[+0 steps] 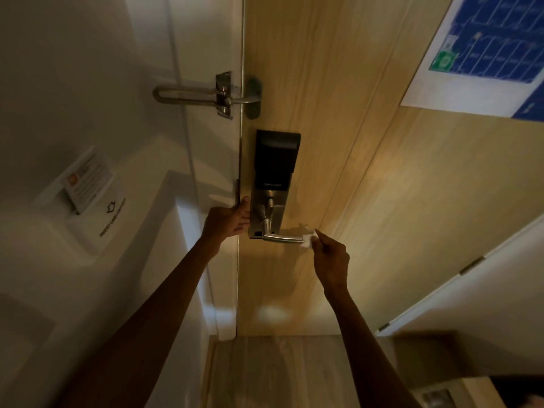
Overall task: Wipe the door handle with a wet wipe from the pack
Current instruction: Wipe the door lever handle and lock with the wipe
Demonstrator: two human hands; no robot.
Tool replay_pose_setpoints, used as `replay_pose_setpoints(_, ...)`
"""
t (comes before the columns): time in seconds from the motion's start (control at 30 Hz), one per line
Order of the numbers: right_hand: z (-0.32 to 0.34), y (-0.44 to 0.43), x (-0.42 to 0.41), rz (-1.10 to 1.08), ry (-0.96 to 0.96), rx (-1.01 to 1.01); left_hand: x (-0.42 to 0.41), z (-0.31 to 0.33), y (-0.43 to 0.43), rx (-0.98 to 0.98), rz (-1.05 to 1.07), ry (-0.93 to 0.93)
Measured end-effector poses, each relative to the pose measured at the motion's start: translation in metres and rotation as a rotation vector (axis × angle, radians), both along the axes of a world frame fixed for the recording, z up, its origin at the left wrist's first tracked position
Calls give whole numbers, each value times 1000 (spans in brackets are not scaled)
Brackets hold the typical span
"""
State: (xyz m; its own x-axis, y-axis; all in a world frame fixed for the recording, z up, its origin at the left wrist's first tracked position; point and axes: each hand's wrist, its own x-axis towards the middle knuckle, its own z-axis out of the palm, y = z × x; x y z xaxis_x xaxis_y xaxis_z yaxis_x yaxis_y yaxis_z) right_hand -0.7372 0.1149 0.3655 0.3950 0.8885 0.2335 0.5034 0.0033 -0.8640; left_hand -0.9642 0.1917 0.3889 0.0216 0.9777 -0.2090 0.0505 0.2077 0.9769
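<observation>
A silver lever door handle (282, 237) sticks out to the right from a metal lock plate (266, 213) on the wooden door (338, 160). My right hand (331, 260) pinches a small white wet wipe (308, 240) against the free tip of the lever. My left hand (231, 219) rests flat on the door's edge, just left of the lock plate, holding nothing. The pack of wipes is not in view.
A black electronic lock housing (276, 157) sits above the handle. Higher up, a metal swing-bar guard (206, 95) bridges frame and door. A key-card holder (85, 184) hangs on the white wall at left. A blue evacuation plan (485, 48) is posted at upper right.
</observation>
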Motion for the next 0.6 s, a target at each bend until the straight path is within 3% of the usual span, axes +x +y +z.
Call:
replay_pose_setpoints(0.07,-3,4,2,15,138,-74,0,-2,0,-11,6,0)
replay_pose_setpoints(0.2,-7,-1,-4,-63,1033,-152,1,-1,-1,-23,5,-17)
replay_pose_setpoints(0.27,-4,-3,-15,-72,1260,-123,1,0,-2,-34,-2,-38)
replay_pose_setpoints(0.33,3,-1,-27,-82,1318,-95,1,2,-2,-40,-6,-46)
replay_pose_setpoints(0.5,2,0,-36,-128,1179,-175,3,0,0,-75,16,-56)
replay_pose_setpoints(0.6,-2,-4,-42,-67,1268,-203,3,-2,1,-77,27,-67)
